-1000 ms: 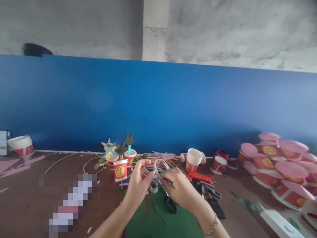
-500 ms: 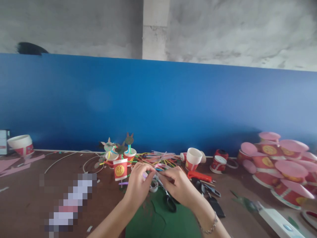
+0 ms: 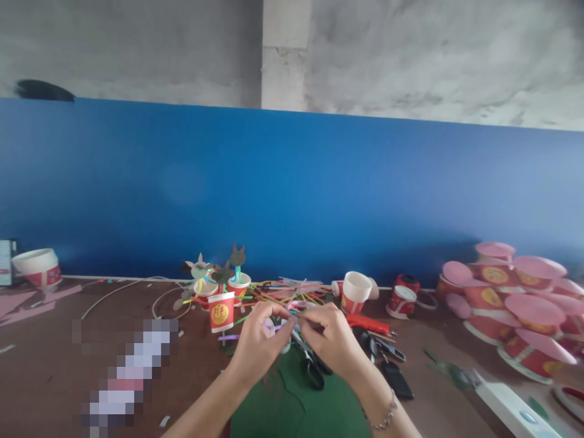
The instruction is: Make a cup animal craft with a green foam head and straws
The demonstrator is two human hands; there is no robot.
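1. The scissors [image 3: 307, 354], black-handled, are laid just below the fingers, their handles over a green sheet [image 3: 333, 413].
2. The thumb and forefinger of the left hand [image 3: 259, 340] and of the right hand [image 3: 332, 337] are brought tip to tip above the blades; whether anything small is pinched there cannot be told.
3. Left of the left forearm, a broad stretch of brown desk [image 3: 196, 365] is shown; room on the right is narrowed by a red-handled tool [image 3: 369, 325] and a flat black object [image 3: 396, 380] near the right wrist.
4. Beyond the hands, thin coloured straws [image 3: 292, 286] are heaped loosely.
5. To their left, a red paper cup [image 3: 222, 314] with a gold print is seen, with flat animal-head cutouts [image 3: 238, 256] on straws behind it.
6. On the right, red cups topped with smooth pink discs [image 3: 536, 309] are massed.
7. The far side of the desk is bounded by a blue partition [image 3: 292, 194], above which a stained grey wall [image 3: 387, 61] is seen.
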